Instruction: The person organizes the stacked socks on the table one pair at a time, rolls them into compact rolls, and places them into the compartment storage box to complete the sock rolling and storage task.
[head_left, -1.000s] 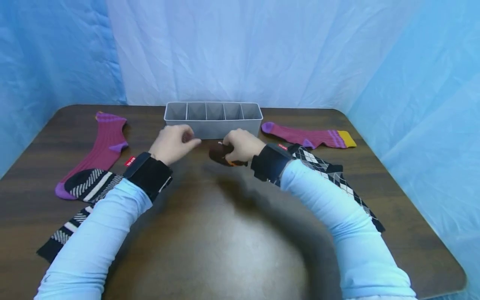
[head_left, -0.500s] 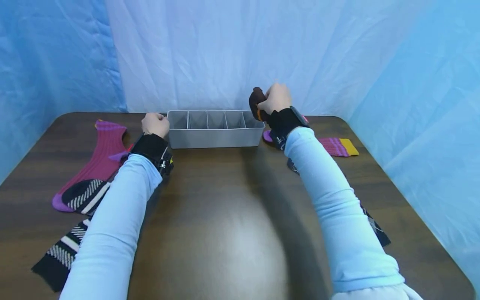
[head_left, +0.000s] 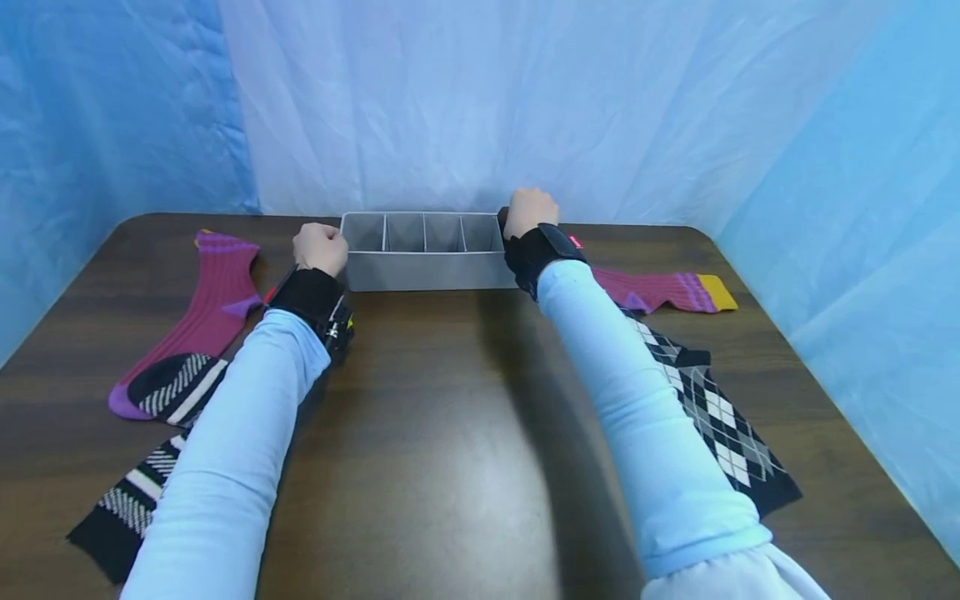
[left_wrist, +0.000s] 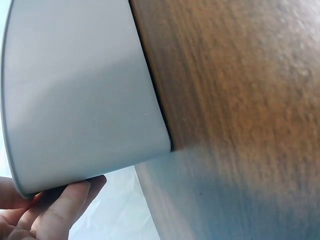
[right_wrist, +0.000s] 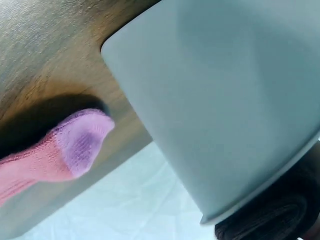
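Grey rectangular plastic box (head_left: 431, 273) on the brown wood-grained table (head_left: 412, 417): the person's left hand (head_left: 321, 247) at its left end; right hand (head_left: 530, 210) and rolled brown sock (right_wrist: 270, 220) at its right. Left of box: long magenta knit sock (head_left: 208, 304); front-left: striped black knit sock (head_left: 140, 490), overlapping it; right: yellow-cuffed magenta knit sock (head_left: 663, 290); front-right: checked black knit sock (head_left: 720, 417).

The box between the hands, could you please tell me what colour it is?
The box is plain grey; the head view shows it best.
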